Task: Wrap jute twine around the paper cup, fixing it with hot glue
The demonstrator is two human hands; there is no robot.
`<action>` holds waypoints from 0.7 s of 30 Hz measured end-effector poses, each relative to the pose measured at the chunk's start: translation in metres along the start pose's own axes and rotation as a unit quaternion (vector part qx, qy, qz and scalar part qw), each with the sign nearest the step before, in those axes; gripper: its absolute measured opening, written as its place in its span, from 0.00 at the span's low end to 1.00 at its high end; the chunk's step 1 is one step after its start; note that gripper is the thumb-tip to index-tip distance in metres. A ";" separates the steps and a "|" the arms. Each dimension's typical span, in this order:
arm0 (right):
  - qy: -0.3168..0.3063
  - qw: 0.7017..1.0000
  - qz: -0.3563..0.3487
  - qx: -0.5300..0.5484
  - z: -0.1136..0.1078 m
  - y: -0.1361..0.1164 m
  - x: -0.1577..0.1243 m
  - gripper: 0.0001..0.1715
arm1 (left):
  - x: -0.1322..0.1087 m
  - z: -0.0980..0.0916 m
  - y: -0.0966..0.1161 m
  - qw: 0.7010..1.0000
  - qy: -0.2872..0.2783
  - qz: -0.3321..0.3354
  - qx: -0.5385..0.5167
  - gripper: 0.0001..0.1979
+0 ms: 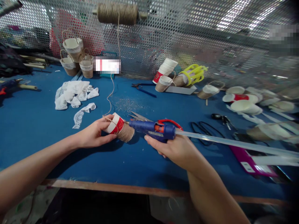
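Note:
My left hand [97, 133] is closed round the rim end of a red and white paper cup [118, 123], tilted on its side above the table. Brown twine [126, 133] is wound round the cup's base end, and a strand [108, 99] runs from it up toward the back. In my right hand [171, 146] is a blue hot glue gun [153, 130] with a long clear glue stick [224, 140] out of its rear. Its nozzle points left and meets or nearly meets the cup's wound side; contact is hard to tell. Scissors with red handles [169, 122] lie partly behind the gun.
A twine spool [117, 14] hangs on the mesh panel. White lace [72, 93] and small twine-covered baskets [73, 49] stand at left. Pliers [146, 89], stacked cups [164, 70] and a yellow plastic piece [193, 74] lie behind. Loose cups [245, 106], keys [225, 121] and a purple box [251, 161] are at right.

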State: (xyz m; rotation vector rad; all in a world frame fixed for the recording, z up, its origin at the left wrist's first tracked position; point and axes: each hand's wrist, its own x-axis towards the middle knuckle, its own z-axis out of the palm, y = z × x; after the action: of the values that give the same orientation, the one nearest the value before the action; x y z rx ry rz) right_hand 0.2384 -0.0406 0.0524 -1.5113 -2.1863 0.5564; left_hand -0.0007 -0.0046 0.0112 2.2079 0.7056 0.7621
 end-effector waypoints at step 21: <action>-0.045 0.996 0.060 0.047 -0.001 0.005 0.000 0.15 | -0.001 -0.001 -0.001 1.000 -0.011 0.000 0.001 0.05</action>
State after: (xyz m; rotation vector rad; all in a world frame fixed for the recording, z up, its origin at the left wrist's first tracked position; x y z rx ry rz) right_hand 0.2423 -0.0388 0.0507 -1.6033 -2.1133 0.7695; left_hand -0.0025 -0.0041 0.0108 2.2151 0.6967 0.7352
